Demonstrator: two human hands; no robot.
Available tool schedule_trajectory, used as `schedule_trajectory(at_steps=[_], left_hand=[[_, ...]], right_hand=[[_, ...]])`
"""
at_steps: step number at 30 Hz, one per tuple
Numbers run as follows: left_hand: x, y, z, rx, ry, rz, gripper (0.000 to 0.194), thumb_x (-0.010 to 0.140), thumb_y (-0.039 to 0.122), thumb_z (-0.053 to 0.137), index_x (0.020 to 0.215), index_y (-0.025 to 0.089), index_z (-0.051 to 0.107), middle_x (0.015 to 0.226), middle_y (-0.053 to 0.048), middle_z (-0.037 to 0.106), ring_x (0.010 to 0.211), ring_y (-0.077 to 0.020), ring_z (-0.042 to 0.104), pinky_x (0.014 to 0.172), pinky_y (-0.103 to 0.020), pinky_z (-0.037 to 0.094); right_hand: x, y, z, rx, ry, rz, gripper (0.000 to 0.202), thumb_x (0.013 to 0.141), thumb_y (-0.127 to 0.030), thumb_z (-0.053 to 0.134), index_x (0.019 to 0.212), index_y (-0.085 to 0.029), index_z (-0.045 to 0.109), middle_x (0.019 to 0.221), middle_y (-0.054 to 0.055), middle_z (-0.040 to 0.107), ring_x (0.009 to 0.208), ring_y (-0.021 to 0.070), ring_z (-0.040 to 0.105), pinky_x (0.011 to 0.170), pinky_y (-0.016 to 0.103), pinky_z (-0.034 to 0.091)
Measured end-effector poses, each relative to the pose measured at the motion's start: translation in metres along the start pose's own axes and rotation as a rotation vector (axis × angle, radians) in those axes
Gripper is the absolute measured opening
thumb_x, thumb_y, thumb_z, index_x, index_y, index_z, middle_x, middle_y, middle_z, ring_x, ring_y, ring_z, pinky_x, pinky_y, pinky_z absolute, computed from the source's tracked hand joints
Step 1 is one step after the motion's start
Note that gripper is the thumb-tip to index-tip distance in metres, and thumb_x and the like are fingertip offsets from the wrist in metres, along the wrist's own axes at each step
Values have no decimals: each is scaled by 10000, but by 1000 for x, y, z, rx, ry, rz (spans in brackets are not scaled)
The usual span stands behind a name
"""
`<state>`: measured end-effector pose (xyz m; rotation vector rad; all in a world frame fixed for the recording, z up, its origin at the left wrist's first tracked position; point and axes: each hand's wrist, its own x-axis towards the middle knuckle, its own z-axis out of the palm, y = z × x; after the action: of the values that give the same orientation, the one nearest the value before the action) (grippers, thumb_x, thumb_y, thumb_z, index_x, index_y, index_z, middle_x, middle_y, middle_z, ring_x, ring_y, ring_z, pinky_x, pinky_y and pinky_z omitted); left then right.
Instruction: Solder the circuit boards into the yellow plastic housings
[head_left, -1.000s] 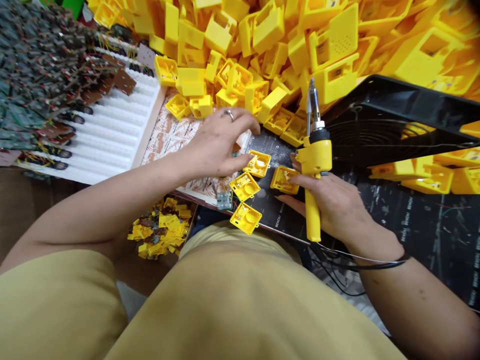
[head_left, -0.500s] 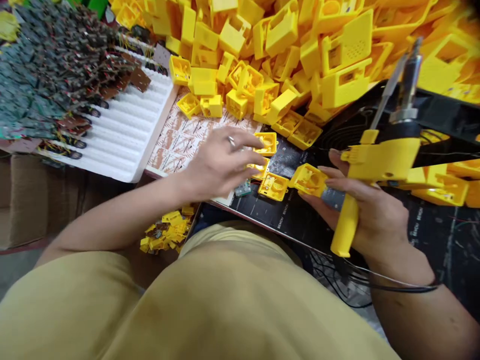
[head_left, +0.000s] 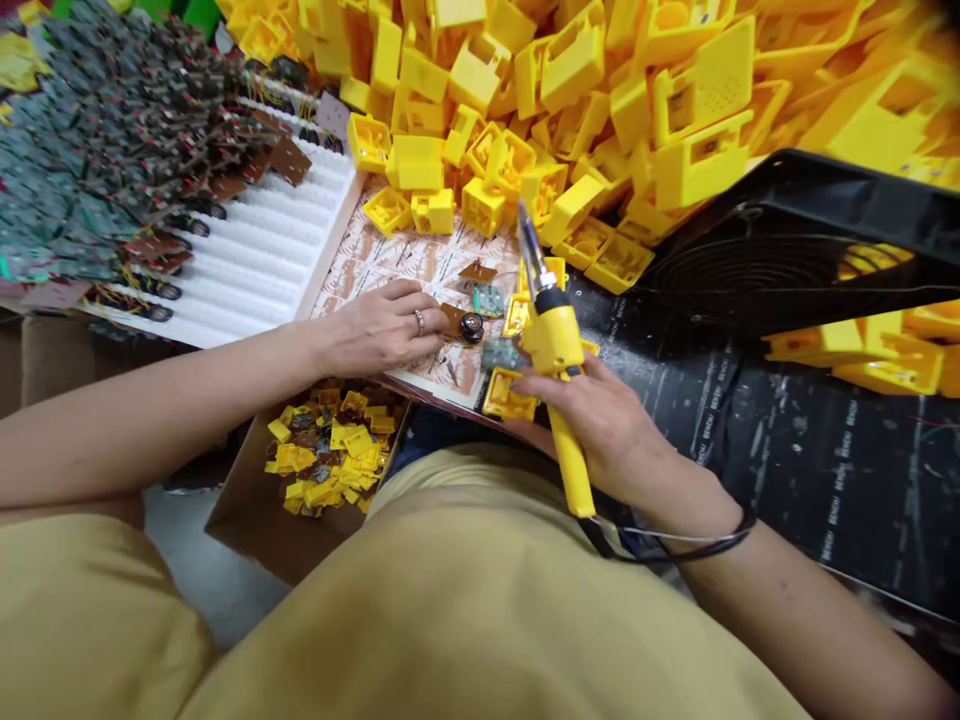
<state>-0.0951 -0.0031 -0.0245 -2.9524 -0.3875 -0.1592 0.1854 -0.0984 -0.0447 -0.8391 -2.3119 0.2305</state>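
My right hand (head_left: 619, 435) is wrapped round a yellow soldering gun (head_left: 556, 340), its metal tip pointing up and away. Below the gun, a small open yellow case (head_left: 508, 396) lies by the fingers of that hand; I cannot tell whether they grip it. My left hand (head_left: 379, 330) has its fingertips closed on a small brown circuit board (head_left: 452, 318) with a round black part (head_left: 471, 327) at its end. Beside it lie a green circuit board (head_left: 487, 300) and another brown board (head_left: 478, 272). Another yellow case (head_left: 517, 314) sits partly behind the gun.
Yellow cases (head_left: 420, 165) are heaped along the back. Stacked circuit boards (head_left: 142, 130) rest on a ridged white foam tray (head_left: 300, 235) at left. A black fan (head_left: 795, 240) stands at right. Below the table edge is a cardboard box (head_left: 255, 520) with yellow parts.
My right hand has moved left with the soldering gun, and the yellow case near its fingers has shifted left too. The left hand has drawn back left, from the cases to a brown board.
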Motion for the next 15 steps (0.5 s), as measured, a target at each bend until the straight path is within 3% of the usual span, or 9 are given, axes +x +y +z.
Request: schedule_trajectory(at_steps=[3, 5, 8, 11, 13, 15], left_hand=[[4, 14, 0, -192, 254, -46, 110, 974, 153, 538, 949, 172, 644, 1150, -83, 738, 1125, -207, 645, 954, -349, 490], [10, 28, 1, -340, 312, -117, 92, 966, 140, 540, 949, 172, 624, 1094, -68, 756, 1181, -201, 642, 1016, -361, 469], [22, 45, 4, -450, 259, -272, 128, 953, 155, 522, 908, 193, 637, 975, -26, 767, 1097, -181, 677, 1097, -420, 397], [33, 50, 6, -477, 167, -372, 159, 921, 201, 531, 870, 199, 682, 936, -38, 754, 1022, -195, 671, 1125, -480, 346], [38, 50, 5, -492, 127, -412, 185, 915, 213, 531, 850, 206, 704, 914, -34, 751, 996, -198, 661, 1124, -490, 331], [43, 49, 3, -503, 99, -451, 191, 907, 219, 539, 829, 213, 713, 882, -22, 748, 961, -195, 656, 1120, -496, 319]], right_hand=[[1, 4, 2, -69, 26, 22, 270, 944, -236, 642, 1191, -229, 534, 935, 24, 716, 855, 181, 690, 915, 398, 577], [-1, 4, 1, -69, 30, 30, 271, 951, -296, 644, 1190, -220, 541, 943, 33, 717, 859, 184, 692, 921, 395, 573], [-3, -2, -6, -95, 73, 34, 352, 896, -351, 719, 1177, -202, 568, 916, 39, 728, 822, 190, 706, 935, 388, 570], [-7, -10, -22, -163, 180, 104, 334, 824, -238, 795, 1103, -225, 612, 759, -29, 698, 643, 130, 666, 740, 255, 570], [-15, -14, -39, -127, 207, 152, 266, 848, -226, 769, 1075, -248, 632, 650, -63, 634, 551, 103, 616, 588, 213, 515], [-31, -18, -58, -63, 173, 204, 230, 933, -328, 672, 1153, -270, 641, 641, -52, 618, 545, 114, 612, 544, 226, 501]])
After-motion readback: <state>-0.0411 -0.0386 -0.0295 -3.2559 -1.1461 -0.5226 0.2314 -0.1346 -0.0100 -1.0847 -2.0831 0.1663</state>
